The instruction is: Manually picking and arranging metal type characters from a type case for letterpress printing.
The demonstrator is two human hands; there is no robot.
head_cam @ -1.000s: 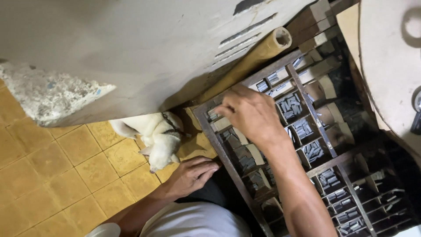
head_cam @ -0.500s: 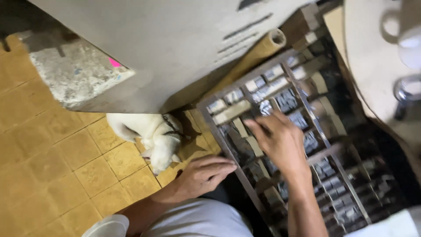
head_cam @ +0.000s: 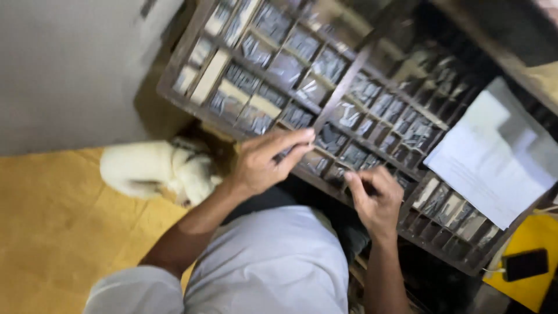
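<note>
Two hands work at the near edge of a wooden type case [head_cam: 192, 96] whose many small compartments hold grey metal type [head_cam: 349, 116]. The left hand [head_cam: 264, 163] has thumb and fingers drawn together in a pinch over a near-edge compartment; what it grips is blurred. The right hand [head_cam: 375, 197] is curled, fingertips pressed together over a neighbouring compartment; its contents cannot be told. A white paper sheet [head_cam: 488, 157] lies on the case. Judgement: pick one sort at a time, lifting straight up so neighbouring pieces stay undisturbed.
</note>
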